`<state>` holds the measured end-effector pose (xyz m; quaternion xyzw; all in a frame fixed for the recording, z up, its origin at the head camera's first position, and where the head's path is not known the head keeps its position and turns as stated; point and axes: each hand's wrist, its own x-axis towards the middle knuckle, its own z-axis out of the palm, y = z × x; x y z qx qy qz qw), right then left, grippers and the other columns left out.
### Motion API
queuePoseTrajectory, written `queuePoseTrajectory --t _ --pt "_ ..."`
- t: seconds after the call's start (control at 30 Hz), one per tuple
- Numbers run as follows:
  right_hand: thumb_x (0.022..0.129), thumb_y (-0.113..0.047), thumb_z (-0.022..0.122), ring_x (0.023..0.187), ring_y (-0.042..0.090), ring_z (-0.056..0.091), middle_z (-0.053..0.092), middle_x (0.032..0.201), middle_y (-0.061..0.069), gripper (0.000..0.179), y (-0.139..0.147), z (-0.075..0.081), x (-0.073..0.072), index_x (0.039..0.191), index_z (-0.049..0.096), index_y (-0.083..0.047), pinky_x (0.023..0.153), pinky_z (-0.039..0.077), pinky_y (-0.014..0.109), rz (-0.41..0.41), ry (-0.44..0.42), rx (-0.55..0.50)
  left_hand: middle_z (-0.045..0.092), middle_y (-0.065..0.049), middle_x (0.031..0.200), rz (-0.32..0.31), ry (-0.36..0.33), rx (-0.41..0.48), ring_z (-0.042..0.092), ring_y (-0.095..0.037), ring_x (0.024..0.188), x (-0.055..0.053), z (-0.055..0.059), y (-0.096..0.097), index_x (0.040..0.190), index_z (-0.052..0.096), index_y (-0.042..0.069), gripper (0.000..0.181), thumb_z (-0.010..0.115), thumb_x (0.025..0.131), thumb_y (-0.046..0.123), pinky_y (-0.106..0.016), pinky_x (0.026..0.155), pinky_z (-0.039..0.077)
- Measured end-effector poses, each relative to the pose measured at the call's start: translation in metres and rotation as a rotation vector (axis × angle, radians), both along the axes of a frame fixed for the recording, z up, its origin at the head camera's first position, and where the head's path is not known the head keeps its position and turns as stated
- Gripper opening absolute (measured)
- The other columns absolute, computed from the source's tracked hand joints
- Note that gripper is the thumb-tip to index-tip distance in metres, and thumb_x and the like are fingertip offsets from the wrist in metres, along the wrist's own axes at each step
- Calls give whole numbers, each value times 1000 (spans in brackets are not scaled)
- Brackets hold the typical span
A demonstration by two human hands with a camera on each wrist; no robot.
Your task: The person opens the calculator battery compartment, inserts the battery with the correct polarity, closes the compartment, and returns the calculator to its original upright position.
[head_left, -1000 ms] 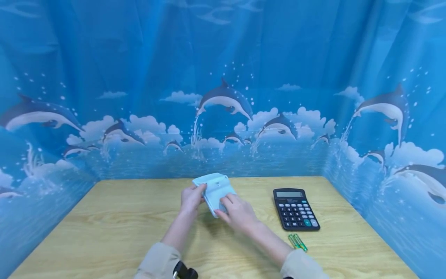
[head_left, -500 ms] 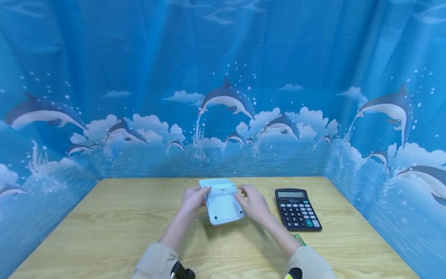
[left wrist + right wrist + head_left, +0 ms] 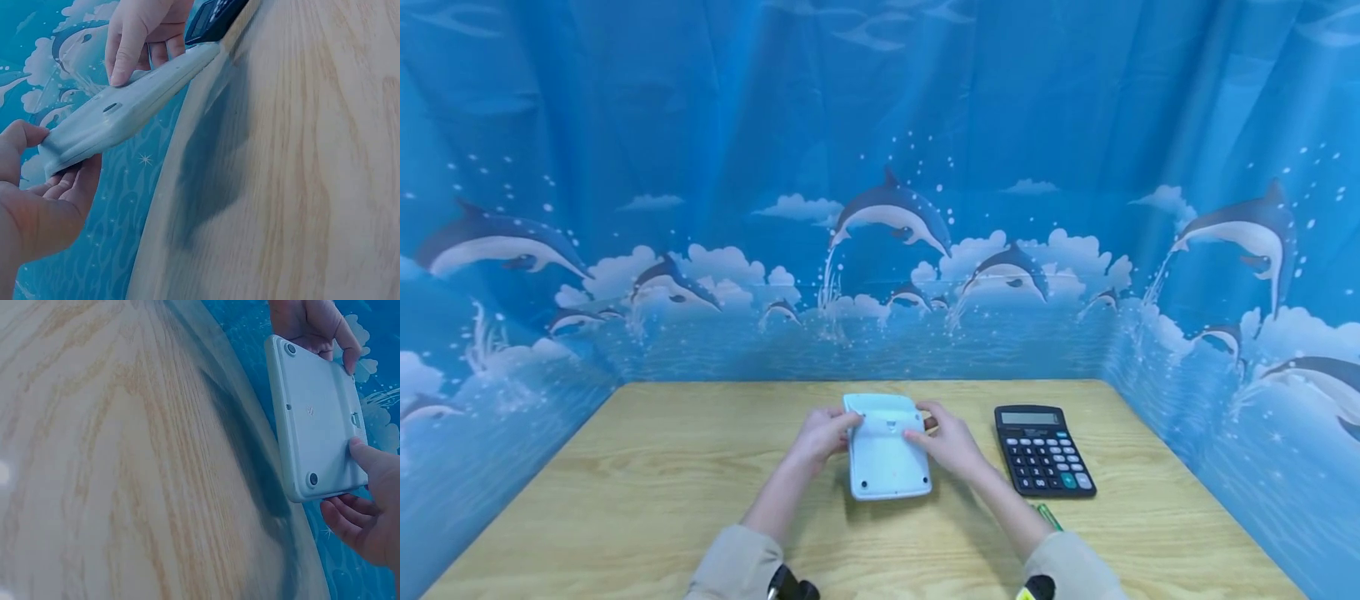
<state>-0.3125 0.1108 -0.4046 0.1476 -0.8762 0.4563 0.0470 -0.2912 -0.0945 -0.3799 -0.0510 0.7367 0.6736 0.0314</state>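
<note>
Pale slab (image 3: pixel 891 465) held above the desk (image 3: pixel 700 483)

We see smooth, round-cornered plastic with small dark feet (image 3: pixel 314 479) over wood grain. Our left hand (image 3: pixel 822 434) and right hand (image 3: pixel 951 440) have narrow grips, pinching its opposite edges. Half a second ago, the slab slanted more.

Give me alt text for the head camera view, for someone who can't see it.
A person's left hand and right hand hold a pale blue device above a wooden table, its underside facing the camera. To the right lies a black calculator, with a small green object partly hidden by the right forearm. Behind hangs a blue dolphin-print curtain.
</note>
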Motion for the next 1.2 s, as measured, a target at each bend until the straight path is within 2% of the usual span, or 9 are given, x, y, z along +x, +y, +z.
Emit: queuePoseTrajectory --t 0.1,0.27,0.53,0.83,1.0,1.2 --pt "82 -23 69 76 18 59 61 91 11 59 0 -3 0 131 46 1 57 54 30 9 -55 -23 49 -30 120 -11 -14 4 54 -38 105 0 -2 -1 123 42 -18 55 61 81 11 -42 88 49" --pt "82 -23 70 71 16 57 60 89 9 58 1 -5 3 130 47 0 58 53 33 -3 -108 -32 52 -30 115 -21 -44 4 59 -34 97 0 -5 -1 122 41 -19 55 62 81 12 -39 82 52" --pt "82 -22 70 68 18 57 58 90 11 58 -1 -3 6 130 46 -1 60 54 33 -18 -165 -53 49 -33 121 55 -70 -28 55 -40 105 0 -7 0 124 43 -18 56 63 81 12 -43 85 50" --pt "79 -19 73 63 20 56 58 87 10 58 -1 -5 10 128 47 -1 57 50 31 -29 -198 3 59 -23 97 89 -126 -140 61 -28 82 3 -11 -2 121 47 -17 54 66 79 11 -36 71 55" --pt "77 -19 74 62 20 56 58 86 10 58 -5 -4 13 127 48 0 56 50 30 -23 -197 26 59 -22 94 100 -133 -187 61 -28 80 5 -11 -4 119 48 -17 53 66 78 11 -36 71 55" --pt "80 -19 72 61 19 55 57 82 8 56 -8 -6 15 126 48 1 54 47 28 -16 -191 77 58 -21 88 89 -144 -250 62 -25 71 6 -11 -6 114 48 -19 47 65 80 9 -35 64 56"
